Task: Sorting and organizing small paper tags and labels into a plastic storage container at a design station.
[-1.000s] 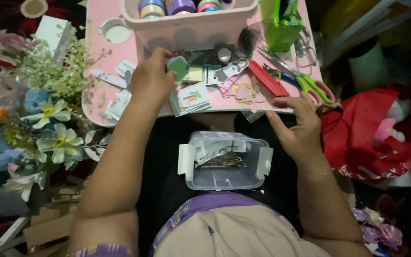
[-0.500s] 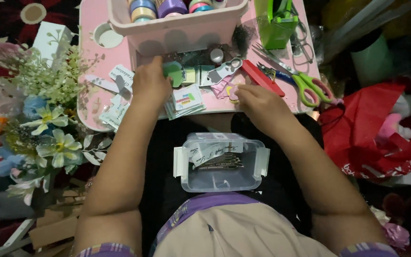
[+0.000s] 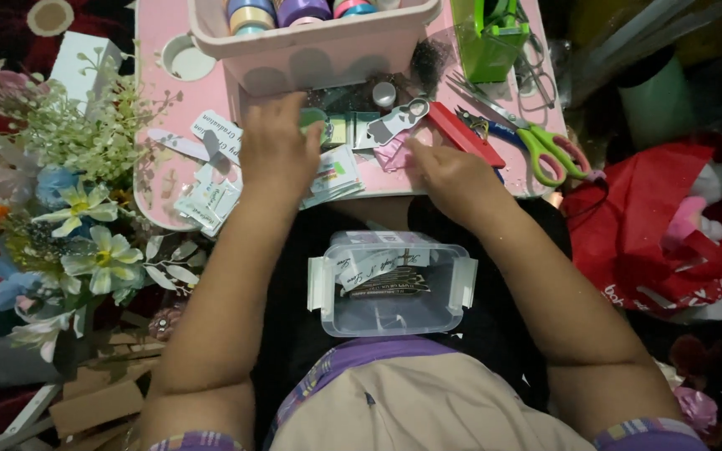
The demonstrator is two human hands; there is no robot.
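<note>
Head view is showing the left hand [image 3: 276,150] lying palm-down over a loose heap of small printed paper labels [image 3: 334,174] on the pink lap tray [image 3: 154,50]; whether its fingers are gripping one, I cannot tell. The right hand [image 3: 453,171] is curling its fingertips onto pale pink cut-out pieces [image 3: 394,154] just ahead of it, though no firm pinch is showing. Green-and-pink-handled scissors [image 3: 545,146] are lying beyond its outer side. Nearer the body, a clear plastic clip-lid box [image 3: 390,284] is sitting open. The labels nearest the left wrist are overhanging the tray edge, so a sweeping palm could likely push them off.
</note>
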